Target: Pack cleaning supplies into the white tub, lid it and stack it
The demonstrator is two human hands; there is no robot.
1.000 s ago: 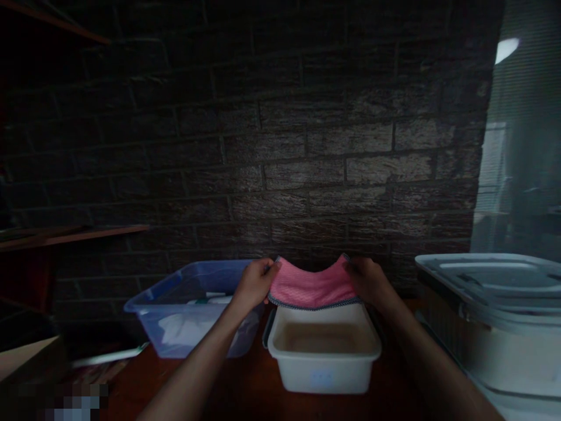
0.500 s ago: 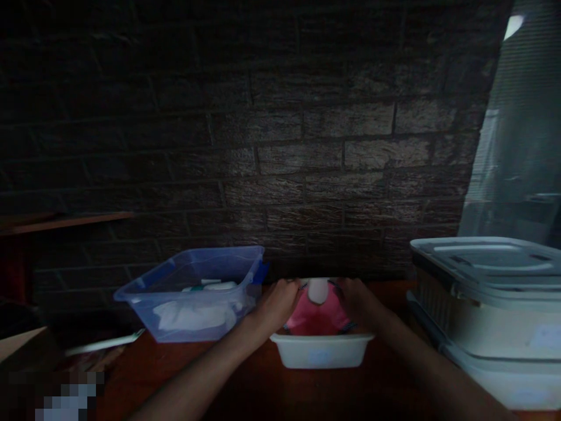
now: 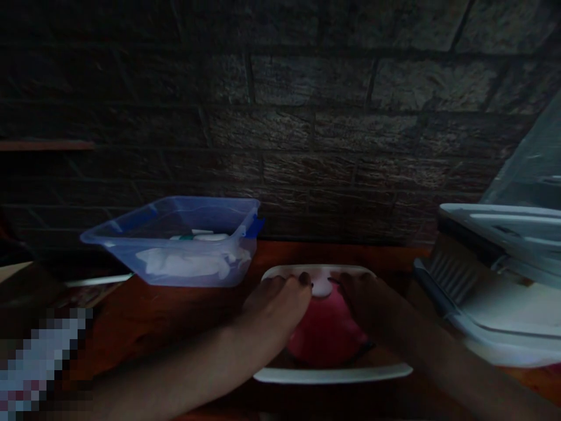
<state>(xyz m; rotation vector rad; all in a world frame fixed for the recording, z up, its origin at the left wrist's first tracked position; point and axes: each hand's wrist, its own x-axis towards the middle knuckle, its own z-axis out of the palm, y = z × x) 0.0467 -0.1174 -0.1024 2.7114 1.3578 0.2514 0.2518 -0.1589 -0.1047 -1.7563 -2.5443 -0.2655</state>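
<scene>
A pink cloth item (image 3: 326,330) with a pale rounded patch at its far end and dark trim lies in a white plastic tub (image 3: 333,375). My left hand (image 3: 280,295) is closed on its far left edge, the fingers curled. On the other side my right hand (image 3: 362,295) grips the far right edge, its fingertips near the pale patch. Both hands are over the tub, and parts of the cloth's sides are hidden beneath them. The cloth's exact kind is unclear in the dim light.
A clear bluish bin (image 3: 170,251) holding white cloth and packets stands to the left. At the right are stacked lidded containers (image 3: 495,280). A cardboard box (image 3: 26,286) sits at the far left. The brick wall (image 3: 307,134) rises behind the wooden table (image 3: 153,316).
The view has tilted down and come closer to the tub. My hands and the pink cloth have lowered into the tub, where the cloth now lies flatter.
</scene>
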